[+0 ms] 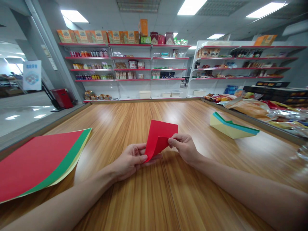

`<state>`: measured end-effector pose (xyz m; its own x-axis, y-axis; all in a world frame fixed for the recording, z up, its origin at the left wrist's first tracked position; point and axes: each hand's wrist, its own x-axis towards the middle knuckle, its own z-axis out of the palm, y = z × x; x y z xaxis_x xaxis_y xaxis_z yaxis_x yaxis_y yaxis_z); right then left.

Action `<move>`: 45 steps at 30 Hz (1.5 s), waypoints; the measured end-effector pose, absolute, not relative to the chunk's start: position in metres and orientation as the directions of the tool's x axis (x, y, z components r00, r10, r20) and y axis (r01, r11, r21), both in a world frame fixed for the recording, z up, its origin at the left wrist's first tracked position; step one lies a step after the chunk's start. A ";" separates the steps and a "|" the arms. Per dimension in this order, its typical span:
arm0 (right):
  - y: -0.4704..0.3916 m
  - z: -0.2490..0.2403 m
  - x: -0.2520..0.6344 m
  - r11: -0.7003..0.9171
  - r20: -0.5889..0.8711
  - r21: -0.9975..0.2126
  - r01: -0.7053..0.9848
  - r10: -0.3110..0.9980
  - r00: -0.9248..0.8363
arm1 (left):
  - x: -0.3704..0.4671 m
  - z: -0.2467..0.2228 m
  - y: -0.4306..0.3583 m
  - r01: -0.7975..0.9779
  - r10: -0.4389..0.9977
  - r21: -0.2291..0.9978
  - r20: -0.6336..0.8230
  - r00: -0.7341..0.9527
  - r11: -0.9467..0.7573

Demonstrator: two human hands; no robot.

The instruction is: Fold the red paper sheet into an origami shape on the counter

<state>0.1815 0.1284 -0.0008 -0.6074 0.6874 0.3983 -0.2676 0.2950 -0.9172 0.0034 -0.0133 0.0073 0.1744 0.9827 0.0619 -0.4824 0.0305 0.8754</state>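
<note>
Item: red paper sheet (160,137), partly folded, held just above the middle of a wooden table (134,128). It is gripped at its lower left corner by the left hand (130,160) — fingers curled shut, thumb pressed on the paper's edge — and at its right edge by the right hand (184,147), closed in a pinch of thumb and fingertips. One flap is seen turned over toward the front, its crease not yet flattened; the step in hand is judged to be a fold being formed. The next move would call for the edges to be matched before the crease is pressed down. Also listed: a stack of coloured paper sheets (40,160) — red over green and yellow — lying to the left, well apart; a folded yellow and blue-green paper pile (231,127) to the right; snack packets (255,107) along the table's right edge; stocked shop shelves (130,64) behind.
</note>
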 end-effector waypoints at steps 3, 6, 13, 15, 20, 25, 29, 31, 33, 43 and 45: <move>0.130 -0.002 0.181 0.301 0.400 -0.917 -0.263 0.683 -0.612 | 0.005 0.010 -0.013 -0.509 0.975 0.861 0.114 0.188 -0.002; 0.131 -0.003 0.180 0.311 0.403 -0.915 -0.257 0.685 -0.607 | 0.006 0.013 -0.014 -0.537 0.970 0.844 0.133 0.204 -0.003; 0.132 -0.002 0.180 0.266 0.377 -0.925 -0.270 0.733 -0.567 | 0.011 0.005 -0.018 -0.307 0.993 0.948 -0.049 0.111 0.081; 0.131 0.000 0.180 0.275 0.370 -0.929 -0.248 0.735 -0.568 | 0.013 0.002 -0.016 -0.223 0.999 0.974 -0.037 0.035 0.044; 0.132 -0.001 0.180 0.264 0.347 -0.938 -0.226 0.744 -0.571 | 0.017 0.005 -0.017 -0.086 0.997 0.996 0.014 -0.080 -0.020; 0.133 -0.004 0.180 0.220 0.319 -0.946 -0.237 0.750 -0.579 | 0.021 0.011 -0.019 -0.058 0.980 0.981 0.183 -0.076 -0.187; 0.128 -0.001 0.178 0.137 0.247 -0.965 -0.222 0.755 -0.608 | 0.024 0.014 -0.018 0.088 0.960 0.988 0.144 -0.240 -0.127; 0.125 0.001 0.176 0.077 0.202 -0.972 -0.224 0.762 -0.616 | 0.025 0.014 -0.016 0.040 0.943 0.993 0.116 -0.311 -0.109; 0.124 0.003 0.175 0.023 0.161 -0.974 -0.227 0.773 -0.613 | 0.024 0.014 -0.015 -0.024 0.922 0.995 0.083 -0.377 -0.099; 0.124 0.003 0.181 0.142 0.244 -0.969 -0.202 0.688 -0.684 | 0.012 0.009 -0.012 -0.384 0.983 0.918 0.027 -0.182 -0.096; 0.119 0.004 0.183 0.197 0.258 -0.965 -0.175 0.579 -0.773 | 0.011 0.007 -0.011 -0.390 0.987 0.919 -0.006 -0.163 -0.059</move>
